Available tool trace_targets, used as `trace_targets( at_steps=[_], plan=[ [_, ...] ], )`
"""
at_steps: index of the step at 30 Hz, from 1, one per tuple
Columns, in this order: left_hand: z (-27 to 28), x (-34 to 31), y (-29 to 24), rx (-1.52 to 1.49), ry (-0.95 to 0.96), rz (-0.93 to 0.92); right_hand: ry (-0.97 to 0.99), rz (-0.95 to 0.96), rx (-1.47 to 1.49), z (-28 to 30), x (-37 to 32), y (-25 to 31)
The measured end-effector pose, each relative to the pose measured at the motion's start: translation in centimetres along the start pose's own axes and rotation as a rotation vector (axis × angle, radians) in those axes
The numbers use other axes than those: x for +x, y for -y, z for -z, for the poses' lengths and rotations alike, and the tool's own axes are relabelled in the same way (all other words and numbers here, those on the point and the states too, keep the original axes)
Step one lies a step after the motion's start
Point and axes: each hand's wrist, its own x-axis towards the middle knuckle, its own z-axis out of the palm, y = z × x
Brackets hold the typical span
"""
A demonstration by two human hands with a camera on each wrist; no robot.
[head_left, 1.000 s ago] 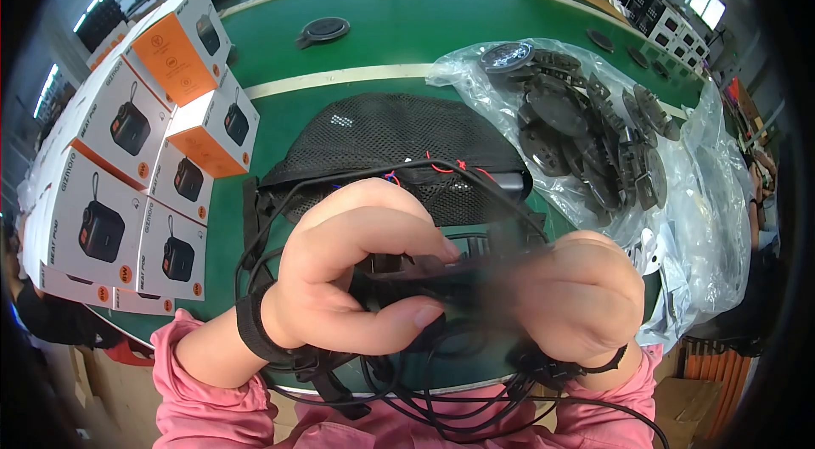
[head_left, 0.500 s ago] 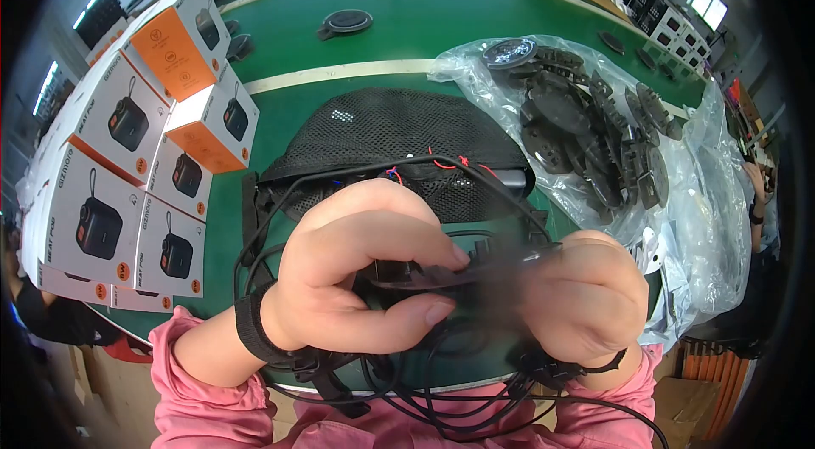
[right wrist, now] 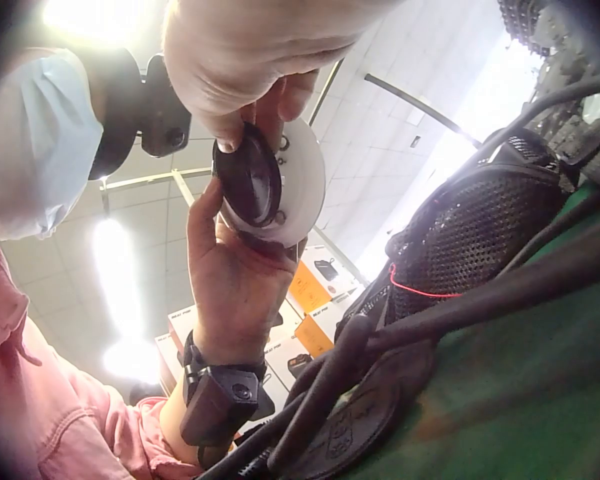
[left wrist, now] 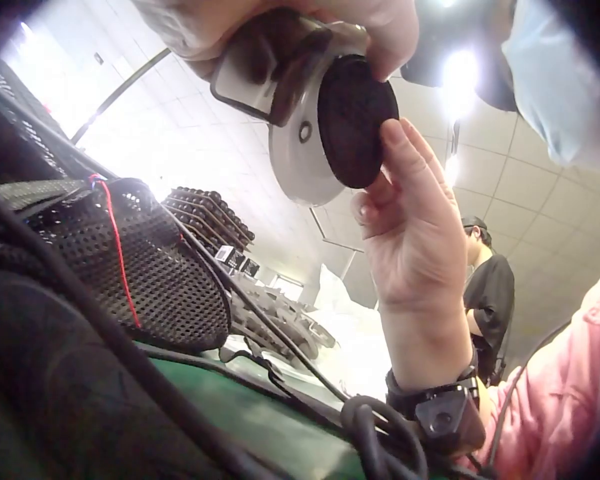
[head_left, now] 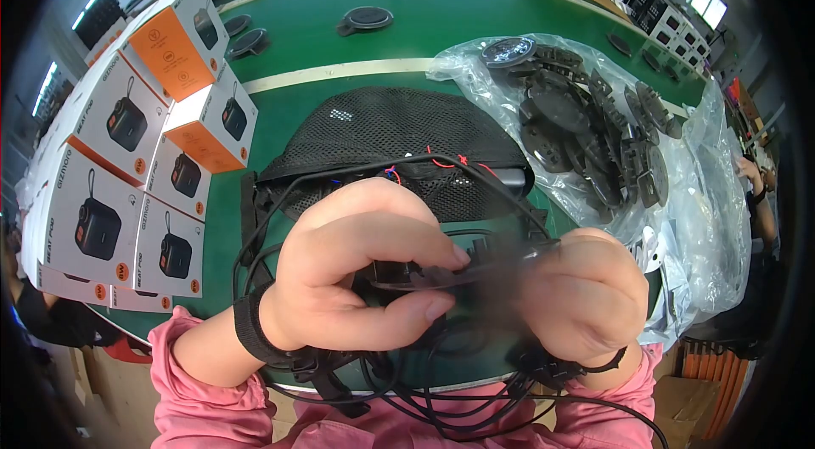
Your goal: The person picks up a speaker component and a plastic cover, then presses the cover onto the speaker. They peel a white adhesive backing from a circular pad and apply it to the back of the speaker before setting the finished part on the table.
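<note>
Left hand [head_left: 323,271], centre: curled round white disc [left wrist: 298,170] | right hand [head_left: 586,296], right of centre: pinching black disc [left wrist: 358,120], which lies against white disc's face | black mesh bag [head_left: 399,131]: beyond hands | printed speaker boxes [head_left: 98,220]: stacked, left | clear plastic bag [head_left: 706,211]: right, black parts [head_left: 564,105] on it

In the head view, blur smears the dark disc [head_left: 437,277] beside the right hand [head_left: 584,300], whose fingertips are indistinct. The left hand [head_left: 327,266] partly hides the mesh bag [head_left: 399,126]. Print on the far boxes [head_left: 679,37] is too small to read.
</note>
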Motion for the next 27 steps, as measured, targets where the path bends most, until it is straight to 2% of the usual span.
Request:
trace_targets(
  at_steps=[8,16,18,20,22,24,27],
  plan=[
    [0.0,0.0,-0.1,0.008,-0.007,0.034,0.013,0.008,-0.035,0.0,0.1,-0.1],
    [-0.1,0.2,-0.3,0.014,-0.068,0.106,0.009,-0.065,-0.121,-0.5,0.2,0.1],
    [-0.5,0.0,-0.3,0.025,-0.136,0.218,-0.004,-0.087,-0.104,-0.9,0.2,-0.3],
    [-0.8,-0.4,0.4,0.009,-0.171,0.247,-0.017,-0.109,-0.086,-1.3,0.1,-0.4],
    [-1.0,-0.6,0.8,-0.008,-0.205,0.276,-0.019,-0.225,-0.052,-1.6,-0.1,-0.4],
    [-1.1,-0.8,0.8,0.008,-0.199,0.445,-0.021,-0.222,-0.064,-1.9,-0.2,-0.5],
    [-1.4,-0.6,0.4,-0.004,-0.214,0.551,-0.023,-0.255,-0.075,-2.4,-0.4,-0.5]
  ],
)
